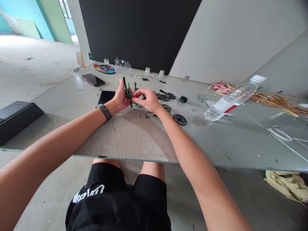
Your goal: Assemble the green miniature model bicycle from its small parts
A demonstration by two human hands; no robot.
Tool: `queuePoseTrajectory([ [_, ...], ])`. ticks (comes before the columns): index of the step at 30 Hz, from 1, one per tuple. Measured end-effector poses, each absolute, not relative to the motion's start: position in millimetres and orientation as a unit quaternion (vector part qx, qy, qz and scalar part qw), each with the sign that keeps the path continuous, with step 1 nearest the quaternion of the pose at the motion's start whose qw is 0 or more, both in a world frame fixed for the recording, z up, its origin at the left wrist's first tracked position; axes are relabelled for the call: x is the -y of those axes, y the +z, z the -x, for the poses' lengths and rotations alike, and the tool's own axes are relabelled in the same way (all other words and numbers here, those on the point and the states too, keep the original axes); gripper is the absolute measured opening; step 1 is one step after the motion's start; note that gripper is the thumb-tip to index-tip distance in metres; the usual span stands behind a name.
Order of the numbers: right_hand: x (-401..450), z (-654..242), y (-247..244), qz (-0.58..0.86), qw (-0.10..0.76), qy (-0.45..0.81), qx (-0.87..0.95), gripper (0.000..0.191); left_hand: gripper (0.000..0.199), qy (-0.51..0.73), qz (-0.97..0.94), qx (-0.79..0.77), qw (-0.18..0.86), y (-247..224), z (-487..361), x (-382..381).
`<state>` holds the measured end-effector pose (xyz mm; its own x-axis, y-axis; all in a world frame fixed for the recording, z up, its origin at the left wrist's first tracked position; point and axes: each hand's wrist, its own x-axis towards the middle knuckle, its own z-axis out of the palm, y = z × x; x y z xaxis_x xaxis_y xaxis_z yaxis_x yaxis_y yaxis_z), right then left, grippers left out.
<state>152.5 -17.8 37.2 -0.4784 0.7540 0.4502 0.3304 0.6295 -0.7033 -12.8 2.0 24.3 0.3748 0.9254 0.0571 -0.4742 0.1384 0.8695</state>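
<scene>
My left hand [120, 98] is closed round a small dark green model bicycle frame [127, 89], its thumb pointing up beside it. My right hand [147, 98] meets the frame from the right, thumb and forefinger pinched at its edge; whatever sits between those fingertips is too small to make out. Small spoked wheels [180, 119] and other black parts [164, 97] lie just right of and behind my right hand. Farther right is a little dark green basket-like piece [183, 99]. Tiny metal bits [147, 116] lie on the table below my hands.
A water bottle [226, 104] leans at the right on the table [134, 138]. A phone [93, 80], a colourful palette-shaped tray [104, 68] and clear plastic packaging [123, 65] lie at the back left. A black box [19, 118] stands at the left edge. Wood shavings [271, 102] lie back right.
</scene>
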Motion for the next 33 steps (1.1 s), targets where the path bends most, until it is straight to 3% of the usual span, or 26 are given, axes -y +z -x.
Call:
queuePoseTrajectory([
  [6,15.6,-150.3,34.4,0.341,0.410,0.328,0.780,0.031,0.073,0.462,-0.424,-0.236,0.742,17.6,10.9,-11.6],
  [12,17.0,-149.3,34.1,0.344,0.401,0.343,0.777,0.046,0.067,0.544,-0.391,-0.263,0.694,9.3,9.3,-12.9],
  [15,12.1,-150.9,31.6,0.360,0.419,0.310,0.774,0.050,0.058,0.564,-0.392,-0.268,0.675,14.5,6.9,-6.6],
  [20,4.2,-157.4,26.4,0.400,0.467,0.280,0.737,0.049,0.028,0.598,-0.395,-0.270,0.643,21.8,5.1,7.2],
  [25,-1.4,-162.2,24.6,0.410,0.472,0.280,0.728,0.046,0.025,0.599,-0.414,-0.253,0.637,19.7,3.5,11.7],
  [29,-3.4,-168.1,26.8,0.432,0.431,0.216,0.762,0.039,0.020,0.605,-0.385,-0.262,0.646,22.0,3.0,10.4],
  [33,0.2,-176.6,29.0,0.463,0.303,0.121,0.825,0.024,0.022,0.608,-0.366,-0.274,0.649,24.1,2.9,9.6],
])
